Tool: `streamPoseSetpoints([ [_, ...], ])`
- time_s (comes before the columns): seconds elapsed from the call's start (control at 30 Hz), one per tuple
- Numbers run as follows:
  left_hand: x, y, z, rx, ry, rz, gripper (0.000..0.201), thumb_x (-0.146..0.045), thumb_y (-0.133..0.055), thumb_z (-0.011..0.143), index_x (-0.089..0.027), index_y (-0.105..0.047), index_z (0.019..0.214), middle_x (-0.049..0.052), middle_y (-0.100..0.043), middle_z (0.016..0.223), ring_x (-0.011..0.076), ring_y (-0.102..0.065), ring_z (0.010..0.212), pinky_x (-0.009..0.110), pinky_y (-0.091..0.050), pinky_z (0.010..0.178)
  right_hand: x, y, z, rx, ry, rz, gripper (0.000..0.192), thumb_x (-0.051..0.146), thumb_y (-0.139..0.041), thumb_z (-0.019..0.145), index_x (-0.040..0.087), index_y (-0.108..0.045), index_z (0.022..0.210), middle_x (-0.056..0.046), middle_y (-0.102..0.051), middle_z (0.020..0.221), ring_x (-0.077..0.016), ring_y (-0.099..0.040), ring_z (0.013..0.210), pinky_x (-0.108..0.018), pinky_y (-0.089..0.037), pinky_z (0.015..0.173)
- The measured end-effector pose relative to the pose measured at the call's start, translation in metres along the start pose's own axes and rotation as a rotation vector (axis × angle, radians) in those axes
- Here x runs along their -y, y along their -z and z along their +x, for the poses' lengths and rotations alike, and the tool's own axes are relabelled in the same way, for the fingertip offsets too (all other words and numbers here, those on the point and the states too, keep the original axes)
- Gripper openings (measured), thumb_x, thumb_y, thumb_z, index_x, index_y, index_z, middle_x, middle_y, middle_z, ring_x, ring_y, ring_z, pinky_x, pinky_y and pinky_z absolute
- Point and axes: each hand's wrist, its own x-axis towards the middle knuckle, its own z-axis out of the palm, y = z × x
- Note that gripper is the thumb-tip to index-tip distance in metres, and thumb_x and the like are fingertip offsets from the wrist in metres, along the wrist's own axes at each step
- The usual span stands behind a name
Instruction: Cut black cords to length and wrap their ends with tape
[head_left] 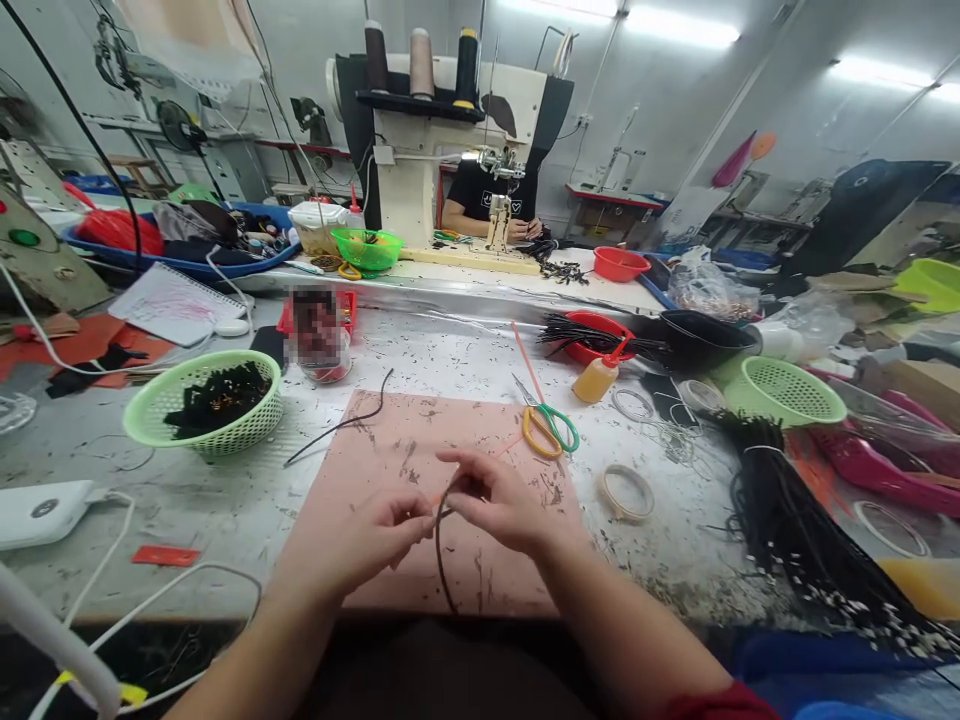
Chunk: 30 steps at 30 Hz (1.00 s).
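A thin dark cord [441, 560] runs between my two hands and hangs toward the table's front edge. My left hand [394, 530] pinches near the cord, with a small bit of orange by its fingertips. My right hand [491, 500] grips the cord between thumb and fingers, its index finger stretched out to the left. Both hands are over a pink stained mat [397, 430]. Another dark cord [341, 424] lies loose across the mat's upper left corner. Scissors [546, 425] with one yellow and one green handle rest at the mat's upper right.
On the left stands a green basket [206, 440] of black pieces. To the right lie a tape roll [627, 493], a glue bottle [598, 378], a red bowl [592, 335] of black cords and a large black cord bundle [795, 520]. Across the table, a person [487, 210] sits behind a sewing machine [420, 135].
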Motion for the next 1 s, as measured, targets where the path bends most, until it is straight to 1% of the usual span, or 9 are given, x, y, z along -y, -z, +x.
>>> streamPoseSetpoints([
  [0.07,0.008,-0.004,0.001,-0.055,0.037,-0.076,0.022,-0.036,-0.058,0.060,-0.018,-0.049,0.053,-0.009,-0.037,0.042,0.0055,-0.030,0.037,0.019,-0.020,0.038,-0.007,-0.003,0.020,-0.210,-0.132,0.075,0.032,0.023,-0.048,0.075,0.021,-0.049,0.106,0.003,-0.051,0.068,-0.0060,-0.043,0.047,-0.018,-0.036,0.044],
  [0.17,0.023,-0.002,0.003,-0.133,0.115,-0.257,0.027,-0.041,-0.060,0.057,-0.017,-0.048,0.053,-0.009,-0.039,0.042,0.0040,-0.028,0.035,0.018,-0.017,0.037,-0.019,0.025,0.046,-0.458,-0.365,-0.156,0.027,0.024,-0.039,0.080,0.020,-0.045,0.107,0.001,-0.055,0.072,-0.0060,-0.046,0.046,-0.018,-0.036,0.042],
  [0.27,0.034,0.001,0.006,-0.185,0.140,-0.346,0.029,-0.042,-0.063,0.054,-0.016,-0.049,0.054,-0.008,-0.044,0.044,0.0036,-0.031,0.035,0.018,-0.018,0.037,-0.026,0.063,0.056,-0.492,-0.457,-0.373,0.023,0.026,-0.045,0.080,0.019,-0.050,0.101,-0.005,-0.059,0.085,-0.0133,-0.059,0.071,-0.023,-0.045,0.057],
  [0.4,0.038,0.005,0.007,-0.214,0.126,-0.355,0.027,-0.039,-0.065,0.055,-0.015,-0.053,0.057,-0.008,-0.044,0.043,0.0045,-0.035,0.037,0.017,-0.022,0.037,-0.035,0.094,0.039,-0.539,-0.571,-0.723,0.028,0.019,-0.051,0.074,0.013,-0.053,0.102,-0.017,-0.052,0.108,-0.0301,-0.048,0.106,-0.036,-0.039,0.080],
  [0.5,0.038,0.007,0.006,-0.230,0.112,-0.376,0.024,-0.036,-0.065,0.056,-0.014,-0.055,0.057,-0.006,-0.049,0.047,0.0045,-0.037,0.039,0.017,-0.024,0.038,-0.043,0.101,0.023,-0.500,-0.661,-0.933,0.036,0.020,-0.052,0.074,0.009,-0.051,0.109,-0.022,-0.055,0.102,-0.0359,-0.047,0.105,-0.043,-0.035,0.083],
  [0.7,0.044,0.017,0.004,-0.275,0.042,-0.387,0.020,-0.032,-0.063,0.059,-0.013,-0.060,0.060,-0.003,-0.054,0.053,0.0041,-0.039,0.039,0.018,-0.025,0.038,-0.045,0.103,0.014,-0.324,-0.680,-1.287,0.057,0.032,-0.049,0.076,0.009,-0.035,0.127,-0.018,-0.058,0.100,-0.0303,-0.056,0.092,-0.034,-0.041,0.071],
  [0.8,0.047,0.027,0.005,-0.339,0.003,-0.390,0.019,-0.032,-0.062,0.060,-0.013,-0.061,0.060,-0.003,-0.053,0.050,0.0039,-0.038,0.037,0.018,-0.024,0.037,-0.039,0.096,0.009,-0.395,-0.656,-1.223,0.062,0.029,-0.051,0.071,0.013,-0.033,0.129,-0.016,-0.057,0.103,-0.0294,-0.056,0.093,-0.033,-0.041,0.070],
  [0.87,0.048,0.035,0.005,-0.400,-0.010,-0.407,0.018,-0.031,-0.061,0.060,-0.013,-0.060,0.058,-0.004,-0.052,0.049,0.0035,-0.036,0.035,0.018,-0.022,0.036,-0.032,0.081,0.003,-0.355,-0.578,-1.082,0.062,0.028,-0.048,0.073,0.020,-0.030,0.132,-0.012,-0.058,0.102,-0.0269,-0.057,0.089,-0.032,-0.041,0.068],
  [1.0,0.047,0.052,0.004,-0.515,-0.046,-0.450,0.016,-0.029,-0.061,0.057,-0.013,-0.058,0.055,-0.005,-0.050,0.047,0.0023,-0.034,0.034,0.018,-0.020,0.036,-0.014,0.029,-0.008,0.014,-0.369,-0.726,0.061,0.021,-0.045,0.073,0.027,-0.029,0.131,-0.003,-0.060,0.089,-0.0196,-0.058,0.079,-0.028,-0.042,0.066],
])
